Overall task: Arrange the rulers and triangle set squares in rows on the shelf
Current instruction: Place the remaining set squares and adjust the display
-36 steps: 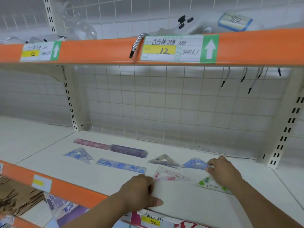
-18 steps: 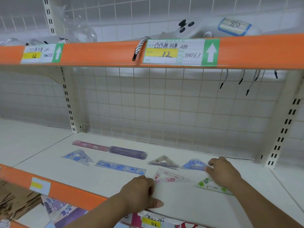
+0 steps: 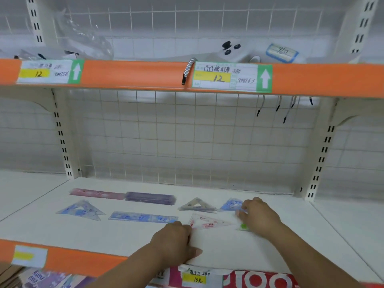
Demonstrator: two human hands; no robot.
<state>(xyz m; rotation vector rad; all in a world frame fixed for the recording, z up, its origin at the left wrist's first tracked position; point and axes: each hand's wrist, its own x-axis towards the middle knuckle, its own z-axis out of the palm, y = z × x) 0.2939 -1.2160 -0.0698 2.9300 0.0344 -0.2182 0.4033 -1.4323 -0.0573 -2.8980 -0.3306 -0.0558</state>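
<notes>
Green set square [image 3: 243, 227] | now under right hand [image 3: 259, 217] | left hand [image 3: 174, 242] unmoved

You get 2 tags on the top orange rail [image 3: 135, 74]. The mid tag [image 3: 231, 77] says 12 on yellow, 280, 904763, w/ a white up arrow. The left tag [image 3: 49, 71] says 12 too. The low tag [image 3: 196, 277] on the shelf [image 3: 228, 250] front says 240 and 10.
</notes>
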